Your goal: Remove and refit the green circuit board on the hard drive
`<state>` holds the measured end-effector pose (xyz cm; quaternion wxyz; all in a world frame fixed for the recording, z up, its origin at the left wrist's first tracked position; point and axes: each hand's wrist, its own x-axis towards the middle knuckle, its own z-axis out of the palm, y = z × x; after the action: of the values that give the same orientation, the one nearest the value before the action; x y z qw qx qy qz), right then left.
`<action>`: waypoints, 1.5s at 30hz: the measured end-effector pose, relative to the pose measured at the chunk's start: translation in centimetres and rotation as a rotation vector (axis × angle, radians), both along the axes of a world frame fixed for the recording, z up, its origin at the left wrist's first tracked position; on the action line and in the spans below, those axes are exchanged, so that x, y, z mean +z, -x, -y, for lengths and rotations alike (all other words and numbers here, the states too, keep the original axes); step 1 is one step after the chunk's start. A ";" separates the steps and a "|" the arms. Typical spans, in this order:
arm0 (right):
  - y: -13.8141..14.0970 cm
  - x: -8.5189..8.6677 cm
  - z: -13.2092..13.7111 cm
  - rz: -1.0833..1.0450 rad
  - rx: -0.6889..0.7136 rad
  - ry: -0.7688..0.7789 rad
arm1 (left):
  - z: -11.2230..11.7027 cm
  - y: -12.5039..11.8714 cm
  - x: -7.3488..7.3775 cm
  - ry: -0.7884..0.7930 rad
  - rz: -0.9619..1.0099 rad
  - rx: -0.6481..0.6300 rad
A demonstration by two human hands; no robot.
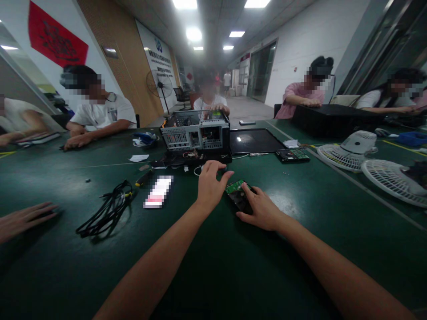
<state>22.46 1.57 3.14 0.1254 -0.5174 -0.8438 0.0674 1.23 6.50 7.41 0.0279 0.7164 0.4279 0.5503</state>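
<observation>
A hard drive point(239, 198) with a green circuit board on its upper face lies tilted on the dark green table in front of me. My right hand point(262, 209) grips it from the right, its index finger on the board and its thumb by the near edge. Just left of the drive, my left hand point(211, 184) is raised with bent fingers. Its thumb and index finger come close around a small dark thing too small to name. Beyond both hands stands an opened computer case point(195, 135).
To the left lie a coiled black cable point(106, 213), a blurred-out phone point(158, 192) and a yellow-and-black tool point(143, 178). Another circuit board point(292, 154) and white fan parts point(343, 155) are at the right. A co-worker's hand point(26, 220) rests at the left edge; other people sit around the table.
</observation>
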 end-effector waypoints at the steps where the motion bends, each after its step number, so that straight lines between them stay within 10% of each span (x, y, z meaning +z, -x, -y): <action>1: 0.0 0.0 0.0 0.002 0.001 0.000 | 0.0 0.1 0.0 -0.004 0.000 0.008; 45: 0.0 -0.3 0.0 0.084 0.021 -0.031 | -0.3 0.1 -0.5 -0.058 -0.054 0.017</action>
<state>22.47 1.60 2.85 0.0972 -0.5088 -0.8547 0.0340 1.13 6.78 6.95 -0.0090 0.7279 0.4184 0.5432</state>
